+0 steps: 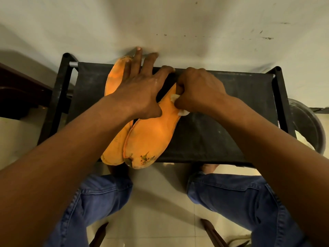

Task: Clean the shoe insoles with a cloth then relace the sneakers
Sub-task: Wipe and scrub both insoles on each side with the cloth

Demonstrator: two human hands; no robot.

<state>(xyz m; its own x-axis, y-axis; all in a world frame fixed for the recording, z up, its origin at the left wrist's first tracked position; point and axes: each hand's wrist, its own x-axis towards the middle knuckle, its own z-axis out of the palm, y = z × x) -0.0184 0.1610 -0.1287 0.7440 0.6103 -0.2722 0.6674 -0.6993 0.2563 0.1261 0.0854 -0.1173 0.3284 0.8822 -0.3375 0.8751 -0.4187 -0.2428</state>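
I am watching two orange insoles lying side by side on the black desk, their long axes running away from me and tilting slightly left, heels hanging just over the near edge. The right insole is lying directly under both hands, so the wiping stroke should be running along its length toward me. My left hand is lying flat with fingers spread and straight, pressing across the left insole and the upper part of the right one, pinning them. My right hand is curling tightly round a small white cloth (only scraps of it are peeking out) and pressing it against the right insole's right edge. Dark stains are showing at that insole's heel, nearest me, not yet wiped
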